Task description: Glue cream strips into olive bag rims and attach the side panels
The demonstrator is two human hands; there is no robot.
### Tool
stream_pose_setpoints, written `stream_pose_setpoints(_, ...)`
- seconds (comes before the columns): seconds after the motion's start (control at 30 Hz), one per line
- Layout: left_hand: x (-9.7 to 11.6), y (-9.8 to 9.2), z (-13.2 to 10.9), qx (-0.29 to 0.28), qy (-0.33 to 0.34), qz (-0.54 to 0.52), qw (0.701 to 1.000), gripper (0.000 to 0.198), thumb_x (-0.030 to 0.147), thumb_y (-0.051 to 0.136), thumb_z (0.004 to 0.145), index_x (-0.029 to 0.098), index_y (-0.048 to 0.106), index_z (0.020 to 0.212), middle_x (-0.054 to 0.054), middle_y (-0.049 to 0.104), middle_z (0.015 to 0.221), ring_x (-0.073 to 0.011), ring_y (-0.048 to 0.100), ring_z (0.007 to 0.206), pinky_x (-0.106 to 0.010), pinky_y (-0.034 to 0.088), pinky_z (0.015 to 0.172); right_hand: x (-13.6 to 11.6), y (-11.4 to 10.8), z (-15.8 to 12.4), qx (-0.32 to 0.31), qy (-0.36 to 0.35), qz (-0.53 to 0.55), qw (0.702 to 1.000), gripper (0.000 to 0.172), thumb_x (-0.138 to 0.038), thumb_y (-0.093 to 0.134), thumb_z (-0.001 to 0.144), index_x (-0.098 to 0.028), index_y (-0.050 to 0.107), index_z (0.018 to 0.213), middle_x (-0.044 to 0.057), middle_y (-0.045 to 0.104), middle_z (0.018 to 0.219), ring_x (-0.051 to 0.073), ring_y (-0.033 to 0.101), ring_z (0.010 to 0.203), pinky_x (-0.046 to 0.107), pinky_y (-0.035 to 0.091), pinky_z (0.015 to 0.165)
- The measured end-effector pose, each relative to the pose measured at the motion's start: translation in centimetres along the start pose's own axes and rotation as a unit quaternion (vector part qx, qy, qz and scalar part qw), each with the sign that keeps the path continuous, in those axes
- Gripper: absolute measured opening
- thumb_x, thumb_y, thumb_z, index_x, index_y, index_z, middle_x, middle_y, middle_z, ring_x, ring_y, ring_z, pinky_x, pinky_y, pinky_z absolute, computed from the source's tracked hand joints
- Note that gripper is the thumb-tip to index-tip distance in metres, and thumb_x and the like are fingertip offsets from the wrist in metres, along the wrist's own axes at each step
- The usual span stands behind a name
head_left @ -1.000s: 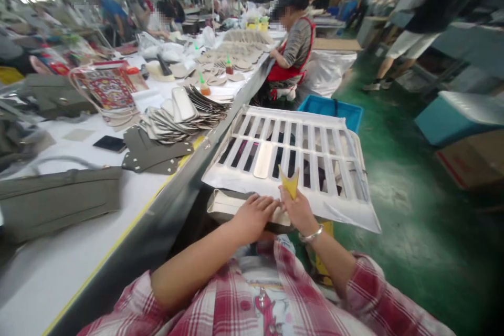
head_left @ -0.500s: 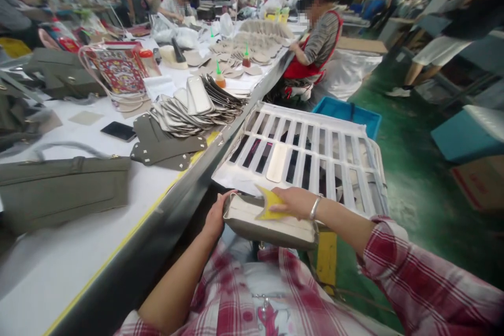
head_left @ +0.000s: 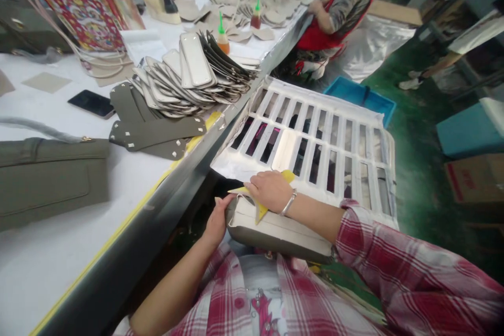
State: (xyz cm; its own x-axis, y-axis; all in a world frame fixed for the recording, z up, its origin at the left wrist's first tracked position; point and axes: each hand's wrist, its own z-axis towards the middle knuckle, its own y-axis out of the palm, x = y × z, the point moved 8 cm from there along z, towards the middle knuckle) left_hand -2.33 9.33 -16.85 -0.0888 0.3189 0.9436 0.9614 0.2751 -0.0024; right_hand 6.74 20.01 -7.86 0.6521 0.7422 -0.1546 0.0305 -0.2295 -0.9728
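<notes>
A grey-green bag body (head_left: 275, 241) rests at my lap, its pale off-white face (head_left: 291, 228) turned up. My left hand (head_left: 216, 220) grips the bag's left end, the thumb and fingers at its corner. In my right hand (head_left: 271, 191) is a yellow flat piece with pointed corners (head_left: 261, 212), pressed against or just over the left part of the pale face; exact contact is hard to tell. Just beyond lies one cream strip-shaped panel (head_left: 284, 149) on an upturned white slatted crate (head_left: 244, 168).
To the left, a white-covered table (head_left: 129, 210) bears stacked pale oblong panels (head_left: 197, 63), grey-green straps (head_left: 153, 134), a phone (head_left: 91, 103), a finished-looking bag (head_left: 55, 184) and glue bottles (head_left: 222, 41). A blue tub (head_left: 354, 97) and a seated person (head_left: 342, 10) are beyond the crate.
My right hand has slid left along the bag with the yellow piece, toward my left hand. The camera view has tilted down and closer.
</notes>
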Motion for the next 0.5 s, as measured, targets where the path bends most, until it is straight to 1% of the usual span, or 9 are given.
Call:
stream_pose_setpoints(0.1, -1.0, -0.4, 0.4, 0.028, -0.048, -0.044, 0.997, 0.079, 0.067, 0.008, 0.083, 0.017, 0.063, 0.108, -0.006, 0.064, 0.104, -0.0235, 0.054, 0.107, -0.037, 0.041, 0.094, -1.2, 0.2, 2.1, 0.018, -0.041, -0.003, 0.999, 0.048, -0.042, 0.027, 0.093, -0.015, 0.063, 0.075, 0.010, 0.063, 0.074, 0.019, 0.055, 0.071, 0.032, 0.028, 0.065)
stream_pose_setpoints(0.17, -1.3, -0.5, 0.5, 0.040, -0.076, -0.075, 0.994, 0.082, 0.069, 0.006, 0.081, 0.017, 0.065, 0.104, -0.007, 0.067, 0.097, -0.0240, 0.057, 0.102, -0.037, 0.043, 0.092, -2.1, 0.1, 3.1, 0.024, -0.092, -0.003, 0.995, 0.047, -0.043, 0.030, 0.093, -0.015, 0.063, 0.074, 0.009, 0.062, 0.072, 0.018, 0.053, 0.070, 0.031, 0.027, 0.066)
stream_pose_setpoints(0.27, -1.6, -0.4, 0.2, 0.054, -0.114, -0.100, 0.987, 0.085, 0.072, 0.007, 0.079, 0.015, 0.068, 0.098, -0.009, 0.068, 0.091, -0.0258, 0.059, 0.099, -0.038, 0.044, 0.090, -3.5, 0.0, 3.9, 0.034, -0.181, 0.015, 0.983, 0.045, -0.042, 0.034, 0.092, -0.014, 0.061, 0.070, 0.007, 0.059, 0.067, 0.016, 0.050, 0.066, 0.031, 0.025, 0.067)
stream_pose_setpoints(0.33, -1.9, -0.6, -0.2, 0.069, -0.144, -0.093, 0.983, 0.086, 0.073, 0.009, 0.078, 0.013, 0.068, 0.096, -0.010, 0.068, 0.090, -0.0264, 0.059, 0.099, -0.036, 0.045, 0.088, -4.1, -0.2, 4.0, 0.043, -0.224, 0.049, 0.972, 0.043, -0.041, 0.035, 0.091, -0.015, 0.059, 0.067, 0.005, 0.056, 0.062, 0.015, 0.048, 0.064, 0.030, 0.024, 0.067)
stream_pose_setpoints(0.43, -2.6, -0.8, -0.9, 0.075, -0.184, -0.089, 0.976, 0.087, 0.074, 0.010, 0.077, 0.012, 0.068, 0.096, -0.010, 0.068, 0.088, -0.0261, 0.059, 0.097, -0.034, 0.046, 0.085, -4.4, 0.0, 4.2, 0.028, -0.256, 0.111, 0.960, 0.042, -0.042, 0.037, 0.089, -0.016, 0.056, 0.062, 0.004, 0.053, 0.060, 0.014, 0.045, 0.063, 0.029, 0.024, 0.067)
stream_pose_setpoints(0.5, -3.1, -1.0, -1.3, 0.079, -0.193, -0.099, 0.973, 0.088, 0.074, 0.010, 0.077, 0.012, 0.068, 0.095, -0.010, 0.068, 0.086, -0.0259, 0.060, 0.095, -0.033, 0.047, 0.084, -4.7, 0.4, 4.4, 0.006, -0.277, 0.108, 0.955, 0.041, -0.042, 0.037, 0.088, -0.017, 0.054, 0.062, 0.003, 0.053, 0.061, 0.013, 0.044, 0.064, 0.029, 0.024, 0.068)
